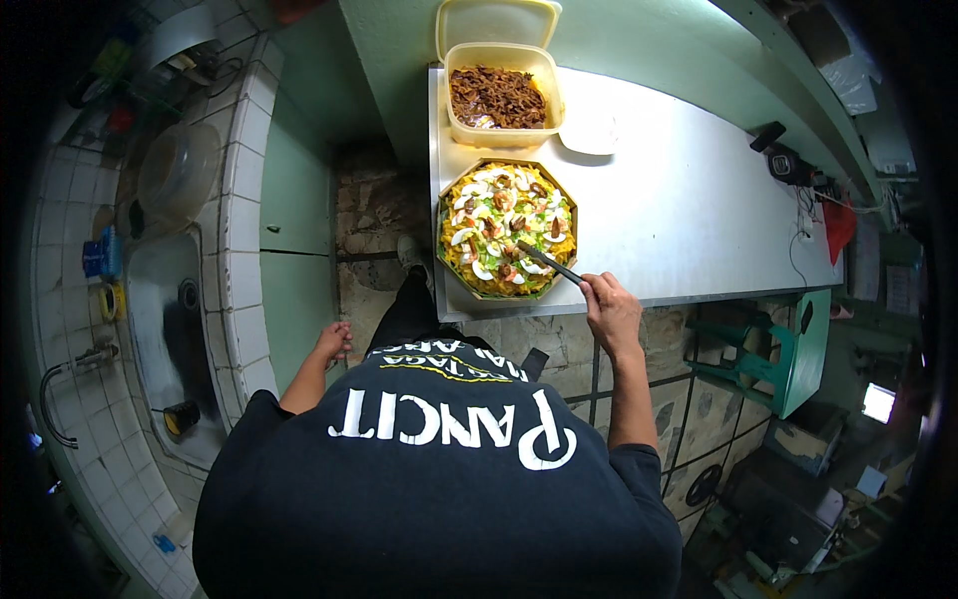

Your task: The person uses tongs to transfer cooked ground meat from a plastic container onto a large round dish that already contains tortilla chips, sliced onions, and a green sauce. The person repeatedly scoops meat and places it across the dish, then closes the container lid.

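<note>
An octagonal tray of yellow noodles, topped with egg slices, chopped greens, shrimp and brown pieces, sits at the left end of the white table. My right hand grips dark tongs near their back end. Their tip reaches down to the toppings near the tray's middle; whether it pinches a piece is too small to tell. At my left side, away from the table, hangs my left hand, its fingers loosely bent and apart with nothing in them.
Behind the tray stands a plastic tub of brown crispy bits, its lid propped against the wall. A white lid-like piece lies beside it. On the left is a tiled counter with a sink; a green stool stands at right.
</note>
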A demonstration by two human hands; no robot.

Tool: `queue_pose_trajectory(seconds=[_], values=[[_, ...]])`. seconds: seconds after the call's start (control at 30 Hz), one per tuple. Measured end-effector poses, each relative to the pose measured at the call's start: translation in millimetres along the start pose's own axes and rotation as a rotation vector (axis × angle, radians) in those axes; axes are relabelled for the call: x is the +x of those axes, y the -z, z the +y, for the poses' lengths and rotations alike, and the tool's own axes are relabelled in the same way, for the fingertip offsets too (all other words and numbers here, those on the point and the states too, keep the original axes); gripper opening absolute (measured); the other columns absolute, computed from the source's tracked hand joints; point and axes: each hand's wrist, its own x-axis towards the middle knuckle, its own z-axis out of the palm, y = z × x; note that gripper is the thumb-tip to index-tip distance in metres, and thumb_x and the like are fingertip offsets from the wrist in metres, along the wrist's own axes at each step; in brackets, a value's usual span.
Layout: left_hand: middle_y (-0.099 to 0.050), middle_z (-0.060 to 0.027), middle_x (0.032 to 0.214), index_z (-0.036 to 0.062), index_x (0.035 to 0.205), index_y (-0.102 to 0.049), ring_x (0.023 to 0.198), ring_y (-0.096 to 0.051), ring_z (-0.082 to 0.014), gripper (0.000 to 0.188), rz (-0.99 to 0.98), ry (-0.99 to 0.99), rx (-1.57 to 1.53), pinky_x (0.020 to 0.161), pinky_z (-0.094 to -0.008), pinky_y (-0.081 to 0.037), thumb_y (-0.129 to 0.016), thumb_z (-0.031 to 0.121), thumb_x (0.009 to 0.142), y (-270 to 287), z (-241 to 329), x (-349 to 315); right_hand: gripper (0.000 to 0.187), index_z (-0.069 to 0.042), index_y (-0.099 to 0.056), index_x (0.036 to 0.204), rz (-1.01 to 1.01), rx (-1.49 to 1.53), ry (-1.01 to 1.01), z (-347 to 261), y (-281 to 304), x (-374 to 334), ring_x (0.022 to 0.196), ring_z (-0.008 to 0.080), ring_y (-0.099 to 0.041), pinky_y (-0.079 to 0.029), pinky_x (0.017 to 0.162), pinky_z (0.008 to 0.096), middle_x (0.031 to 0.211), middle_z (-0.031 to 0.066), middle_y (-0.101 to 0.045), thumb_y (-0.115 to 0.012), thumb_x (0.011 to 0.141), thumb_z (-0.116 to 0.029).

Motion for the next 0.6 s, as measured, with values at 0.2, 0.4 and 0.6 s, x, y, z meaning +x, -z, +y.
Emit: queue_pose_trajectory(seconds=[0.2, 0.4, 0.6], values=[[-0.062, 0.0043, 0.097, 0.0224, 0.131, -0.052, 0.074, -0.056, -0.0098, 0.035, -0.008, -0.041, -0.031, 0.063, -0.032, -0.046, -0.048, 0.033, 0.098, 1.6, -27.2, 20.2, 0.015, -0.013, -0.068, 0.095, 0.052, 0.045, -0.03, 6.7, 14.3, -0.8, 0.071, 0.0302, -0.064, -0.049, 0.061, 0.0404, 0.085, 0.0064, -0.063, -0.06, 0.091, -0.024], [-0.062, 0.0035, 0.1, 0.0224, 0.131, -0.052, 0.074, -0.056, -0.0104, 0.034, 0.007, -0.042, -0.054, 0.063, -0.0318, -0.045, -0.048, 0.033, 0.098, 0.6, -35.9, 26.4, 0.015, -0.012, -0.067, 0.093, 0.02, 0.014, 0.051, -2.5, 4.1, -3.3, 0.07, 0.0299, -0.064, -0.05, 0.061, 0.041, 0.084, 0.0068, -0.062, -0.059, 0.091, -0.025], [-0.062, 0.0032, 0.099, 0.0222, 0.13, -0.052, 0.075, -0.056, -0.0105, 0.034, -0.003, -0.064, -0.078, 0.063, -0.0314, -0.046, -0.048, 0.033, 0.098, -1.9, -38.4, 28.9, 0.016, -0.013, -0.065, 0.096, -0.029, -0.096, 0.072, -5.9, -8.3, -5.4, 0.067, 0.031, -0.063, -0.05, 0.059, 0.0419, 0.085, 0.0069, -0.06, -0.057, 0.093, -0.026]])
